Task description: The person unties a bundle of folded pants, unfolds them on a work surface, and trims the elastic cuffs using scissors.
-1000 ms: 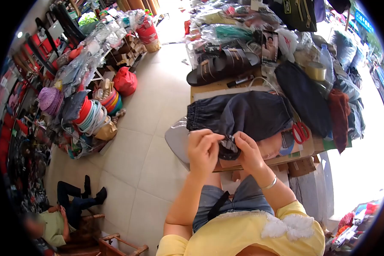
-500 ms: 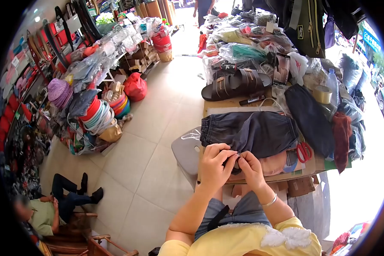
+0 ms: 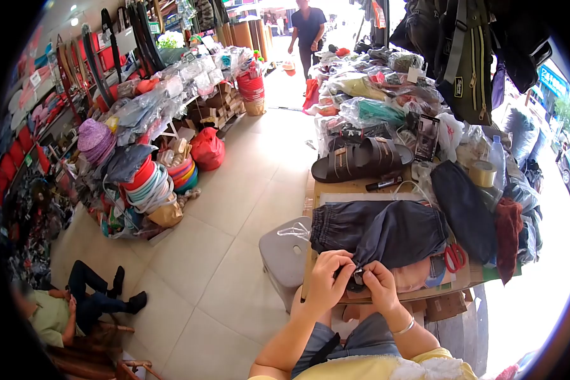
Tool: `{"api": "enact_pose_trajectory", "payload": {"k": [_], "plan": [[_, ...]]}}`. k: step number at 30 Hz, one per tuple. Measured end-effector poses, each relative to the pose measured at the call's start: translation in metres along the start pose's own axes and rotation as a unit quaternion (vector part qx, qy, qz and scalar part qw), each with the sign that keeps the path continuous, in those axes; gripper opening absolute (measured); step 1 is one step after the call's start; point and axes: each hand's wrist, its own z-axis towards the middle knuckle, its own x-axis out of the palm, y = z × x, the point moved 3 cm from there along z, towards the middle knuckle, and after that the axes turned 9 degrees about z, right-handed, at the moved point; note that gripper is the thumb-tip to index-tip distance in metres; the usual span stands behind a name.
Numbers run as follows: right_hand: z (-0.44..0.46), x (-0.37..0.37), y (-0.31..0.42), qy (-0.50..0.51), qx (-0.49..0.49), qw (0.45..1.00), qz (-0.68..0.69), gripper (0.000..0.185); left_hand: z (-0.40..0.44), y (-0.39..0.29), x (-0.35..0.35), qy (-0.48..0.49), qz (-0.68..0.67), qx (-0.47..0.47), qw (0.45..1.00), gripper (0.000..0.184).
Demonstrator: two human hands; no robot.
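Dark gathered cloth (image 3: pixel 399 233) lies across the near part of the table, one end hanging at the front edge. My left hand (image 3: pixel 328 278) pinches that end from the left, fingers bent together. From the right, my right hand (image 3: pixel 380 286) pinches the same bit of cloth, close beside the left. The small spot between the fingertips is too fine to make out. Red-handled scissors (image 3: pixel 454 258) lie right of the cloth. Beyond it are dark sandals (image 3: pixel 361 161) and a black marker-like tube (image 3: pixel 384 183).
A grey stool (image 3: pixel 284 248) stands left of the table. A person (image 3: pixel 54 313) sits at lower left; another person (image 3: pixel 308 31) stands at the far doorway. Clear tape (image 3: pixel 482 173) and a bottle (image 3: pixel 496 161) are at the right. Bags (image 3: pixel 467 63) hang above.
The view has tilted up, so the table appears lower and a person shows at the doorway. Both hands stay pinched on the cloth's end, with the fingers slightly shifted.
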Motion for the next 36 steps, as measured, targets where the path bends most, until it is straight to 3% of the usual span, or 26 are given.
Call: {"api": "enact_pose_trajectory", "payload": {"k": [4,26,29,31,32,33,36], "plan": [[0.000,-0.007,-0.009,-0.004,0.002,1.000,0.018,0.010,-0.002,0.008,0.000,-0.003,-0.070,-0.025,0.997,0.006],[0.000,-0.008,-0.011,-0.005,-0.004,1.000,0.019,0.009,-0.002,0.012,-0.002,0.010,-0.081,-0.041,0.996,0.008],[-0.002,0.001,-0.005,0.008,-0.003,0.999,0.037,0.017,-0.006,0.013,-0.002,-0.001,-0.075,-0.026,0.997,0.017],[-0.002,0.013,0.009,0.117,-0.168,0.968,-0.143,0.033,-0.010,0.016,-0.006,0.020,-0.079,-0.046,0.996,0.036],[-0.002,0.016,0.015,0.157,-0.187,0.949,-0.199,0.046,-0.016,0.026,-0.006,0.065,-0.121,-0.102,0.985,0.049],[-0.002,0.020,0.019,0.167,-0.199,0.939,-0.227,0.047,-0.015,0.026,-0.012,0.073,-0.152,-0.148,0.974,0.051],[-0.006,0.024,0.032,0.138,-0.130,0.949,-0.251,0.045,-0.005,0.020,-0.031,0.108,-0.050,-0.125,0.985,0.053]]}}
